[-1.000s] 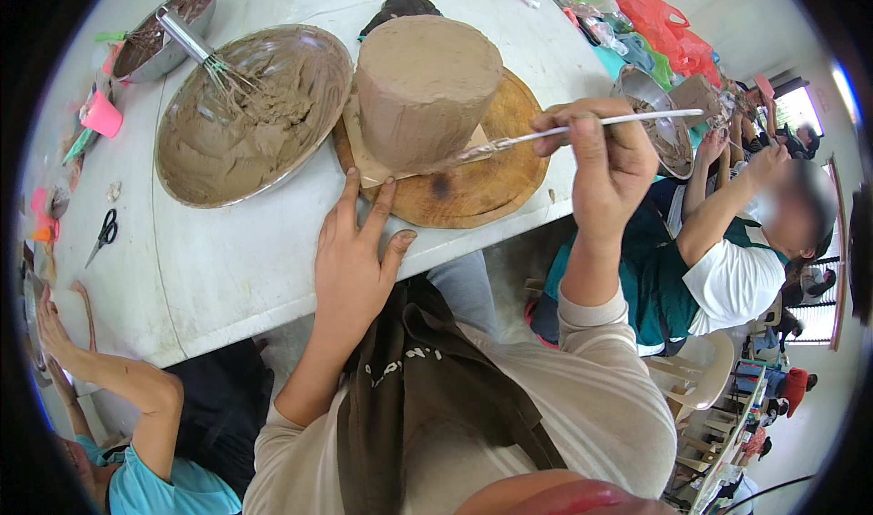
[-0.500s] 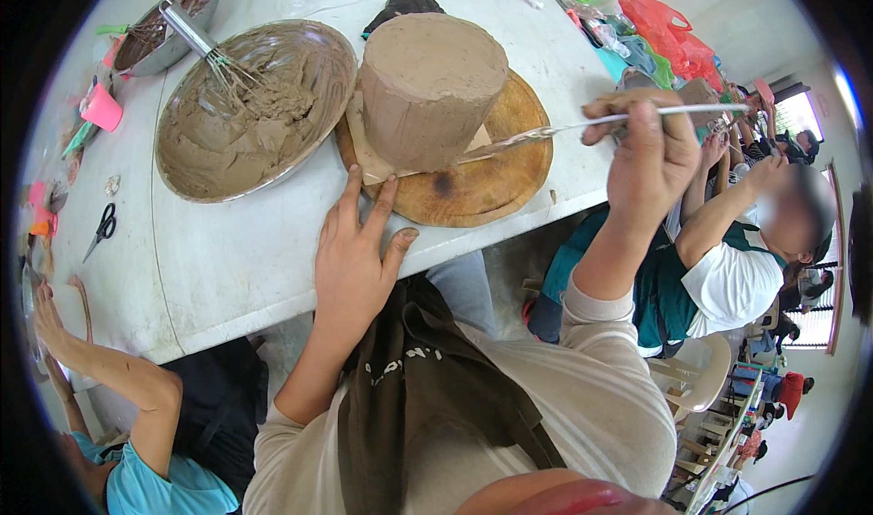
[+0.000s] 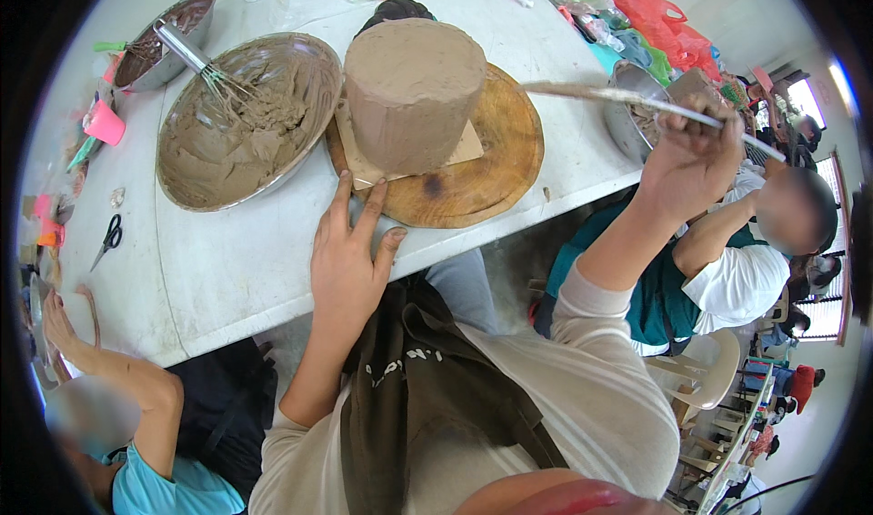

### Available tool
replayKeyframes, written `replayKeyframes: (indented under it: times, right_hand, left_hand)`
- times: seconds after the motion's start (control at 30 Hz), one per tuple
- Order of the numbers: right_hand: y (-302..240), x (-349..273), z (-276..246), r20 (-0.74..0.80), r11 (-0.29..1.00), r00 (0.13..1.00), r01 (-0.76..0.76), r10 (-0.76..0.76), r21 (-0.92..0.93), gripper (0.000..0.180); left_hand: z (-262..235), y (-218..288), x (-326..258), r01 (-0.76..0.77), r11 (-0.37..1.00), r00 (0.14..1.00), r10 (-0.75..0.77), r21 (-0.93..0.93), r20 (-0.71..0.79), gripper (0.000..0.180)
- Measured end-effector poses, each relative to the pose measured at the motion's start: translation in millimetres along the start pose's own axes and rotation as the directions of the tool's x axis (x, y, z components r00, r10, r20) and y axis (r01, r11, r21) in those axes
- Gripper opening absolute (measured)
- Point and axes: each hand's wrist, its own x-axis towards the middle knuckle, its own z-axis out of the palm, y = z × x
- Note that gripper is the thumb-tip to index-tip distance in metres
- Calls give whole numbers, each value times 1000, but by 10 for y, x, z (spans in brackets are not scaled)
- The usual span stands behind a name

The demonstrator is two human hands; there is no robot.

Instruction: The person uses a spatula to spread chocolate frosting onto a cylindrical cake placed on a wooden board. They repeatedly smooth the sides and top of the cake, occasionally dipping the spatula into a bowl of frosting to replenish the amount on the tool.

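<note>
I stand at a white table [image 3: 218, 270] filling the frame's upper left. Grey floor [image 3: 509, 270] shows below its edge. Bright windows [image 3: 809, 97] and white plastic chairs [image 3: 700, 379] occupy the right side.

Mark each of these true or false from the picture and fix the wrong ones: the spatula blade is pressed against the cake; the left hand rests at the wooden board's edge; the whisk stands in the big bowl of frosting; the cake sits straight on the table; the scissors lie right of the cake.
1. The spatula blade is pressed against the cake. False: the right hand holds it up, away from the cake.
2. The left hand rests at the wooden board edge. True.
3. The whisk stands in the big bowl of frosting. True.
4. The cake sits straight on the table. False: it is on a card square on the wooden board.
5. The scissors lie right of the cake. False: left, near the table edge.
</note>
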Motion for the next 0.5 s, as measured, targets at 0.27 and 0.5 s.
replayKeyframes:
  times: [0.27, 0.5]
  right_hand:
    - [69, -783, -514, -303, 991, 946, -132, 117, -30, 21]
    - [156, -1107, -668, -407, 949, 859, -260, 312, 179, 19]
  left_hand:
    - [87, 6, -4, -12, 999, 988, 6, -38, -155, 50]
    - [-28, 5, 267, 148, 989, 984, -146, 11, -99, 41]
